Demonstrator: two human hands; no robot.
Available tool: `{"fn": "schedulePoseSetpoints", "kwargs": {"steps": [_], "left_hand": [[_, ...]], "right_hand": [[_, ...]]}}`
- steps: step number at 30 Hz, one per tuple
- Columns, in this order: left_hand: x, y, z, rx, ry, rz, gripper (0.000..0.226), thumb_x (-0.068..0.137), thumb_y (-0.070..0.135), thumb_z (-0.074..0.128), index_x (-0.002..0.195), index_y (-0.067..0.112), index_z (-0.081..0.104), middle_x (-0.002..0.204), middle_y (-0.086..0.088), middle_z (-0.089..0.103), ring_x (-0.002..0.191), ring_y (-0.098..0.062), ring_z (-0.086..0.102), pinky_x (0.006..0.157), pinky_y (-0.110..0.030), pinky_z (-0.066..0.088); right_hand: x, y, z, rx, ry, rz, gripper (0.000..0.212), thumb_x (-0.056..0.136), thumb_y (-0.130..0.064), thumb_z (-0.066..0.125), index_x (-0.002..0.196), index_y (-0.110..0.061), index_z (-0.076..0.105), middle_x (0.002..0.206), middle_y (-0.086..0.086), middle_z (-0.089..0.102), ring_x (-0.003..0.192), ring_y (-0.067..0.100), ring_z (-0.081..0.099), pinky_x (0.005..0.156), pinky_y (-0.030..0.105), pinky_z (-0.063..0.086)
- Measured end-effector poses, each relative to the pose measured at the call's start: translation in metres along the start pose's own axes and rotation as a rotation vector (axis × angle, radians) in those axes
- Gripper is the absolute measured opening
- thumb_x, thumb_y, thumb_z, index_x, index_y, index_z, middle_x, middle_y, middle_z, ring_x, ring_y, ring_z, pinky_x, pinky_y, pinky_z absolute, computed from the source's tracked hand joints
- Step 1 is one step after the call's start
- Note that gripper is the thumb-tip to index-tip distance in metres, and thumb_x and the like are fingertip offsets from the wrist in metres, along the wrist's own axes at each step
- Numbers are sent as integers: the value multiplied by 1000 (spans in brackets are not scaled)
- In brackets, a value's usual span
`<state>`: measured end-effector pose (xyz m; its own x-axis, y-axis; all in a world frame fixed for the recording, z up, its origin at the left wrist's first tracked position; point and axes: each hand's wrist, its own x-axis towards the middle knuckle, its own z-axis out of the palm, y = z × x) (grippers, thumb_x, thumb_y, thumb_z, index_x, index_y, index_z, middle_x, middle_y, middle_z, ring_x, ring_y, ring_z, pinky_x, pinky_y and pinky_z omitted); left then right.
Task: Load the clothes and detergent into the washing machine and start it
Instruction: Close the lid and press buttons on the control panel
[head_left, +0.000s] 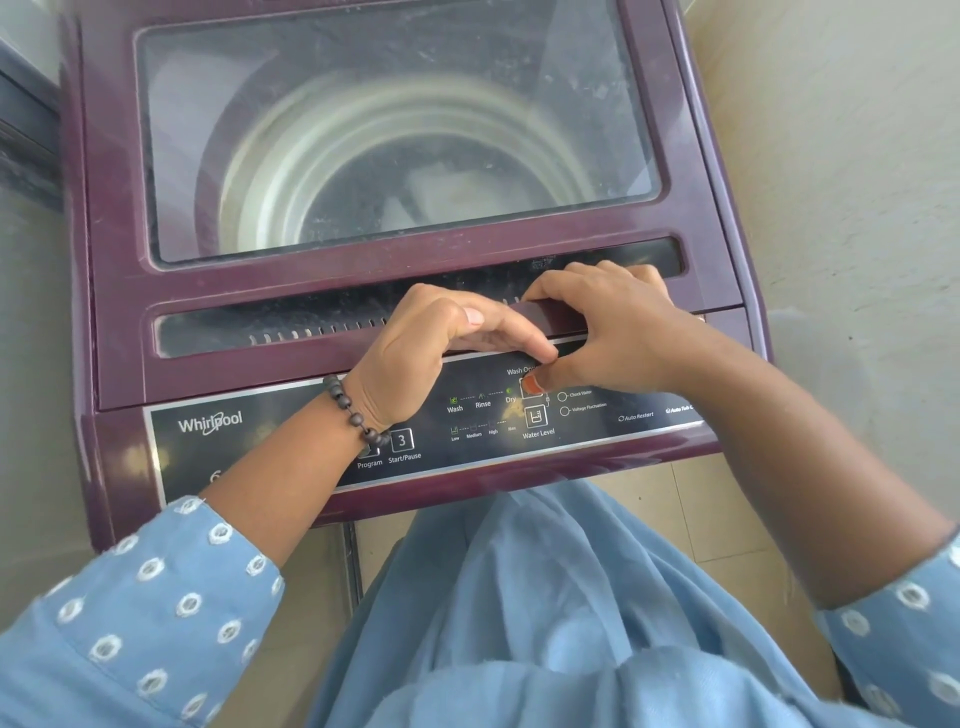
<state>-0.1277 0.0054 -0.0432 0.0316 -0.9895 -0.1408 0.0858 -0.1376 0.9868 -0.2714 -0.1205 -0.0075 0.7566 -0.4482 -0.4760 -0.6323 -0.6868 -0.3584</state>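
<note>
A maroon top-loading washing machine (119, 312) fills the view, its glass lid (395, 130) down. Through the dusty glass I see the steel drum (311, 171), with something pale and unclear at its bottom. My left hand (431, 343), with a bead bracelet at the wrist, grips the lid's front bar (234, 366), thumb on top and fingers along the edge. My right hand (613, 332) curls its fingers over the same bar into the recess behind it, thumb down on the control panel (260, 441). The Start/Pause button (401, 440) lies just below my left wrist. No detergent is in view.
A pale wall (857, 208) stands close on the machine's right. A dark grey frame (26, 130) sits at the left. Tiled floor (701, 519) shows below the panel, partly covered by my blue clothing (545, 597).
</note>
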Motion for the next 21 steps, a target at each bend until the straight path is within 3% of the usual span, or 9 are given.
{"fn": "schedulePoseSetpoints", "kwargs": {"steps": [6, 12, 15, 18, 21], "left_hand": [[0, 3, 0, -3, -18, -12, 53, 81, 7, 24, 100, -6, 72, 100, -18, 75, 103, -26, 70, 92, -27, 51], [-4, 9, -1, 3, -42, -34, 51, 82, 11, 27, 99, -2, 73, 101, -16, 75, 101, -23, 70, 90, -23, 50], [-13, 9, -7, 15, -66, -27, 52, 79, 26, 32, 98, 4, 74, 102, -13, 75, 101, -24, 70, 90, -25, 51], [-25, 8, -18, 33, -32, -41, 54, 78, 29, 29, 97, 6, 75, 101, -11, 76, 101, -24, 71, 89, -26, 52], [-37, 7, -25, 46, -8, -57, 55, 78, 28, 28, 96, 5, 75, 100, -10, 76, 100, -24, 71, 88, -26, 52]], "right_hand": [[-3, 2, 2, -24, -13, -34, 67, 69, -61, 69, 126, -34, 47, 104, -10, 48, 100, 16, 40, 87, 32, 17], [-4, -4, -3, -38, -60, -40, 85, 58, -78, 60, 130, -38, 41, 103, -12, 45, 101, 14, 37, 93, 34, 21], [-6, -13, 2, -62, -35, -64, 90, 59, -76, 67, 135, -39, 36, 110, -12, 42, 112, 17, 36, 103, 41, 21], [-8, -24, 11, -99, -23, -90, 102, 59, -74, 69, 144, -39, 27, 126, -7, 38, 126, 21, 30, 114, 52, 10], [-8, -34, 18, -133, -8, -101, 111, 58, -76, 67, 149, -35, 19, 134, -5, 33, 132, 22, 24, 114, 63, 0]]}}
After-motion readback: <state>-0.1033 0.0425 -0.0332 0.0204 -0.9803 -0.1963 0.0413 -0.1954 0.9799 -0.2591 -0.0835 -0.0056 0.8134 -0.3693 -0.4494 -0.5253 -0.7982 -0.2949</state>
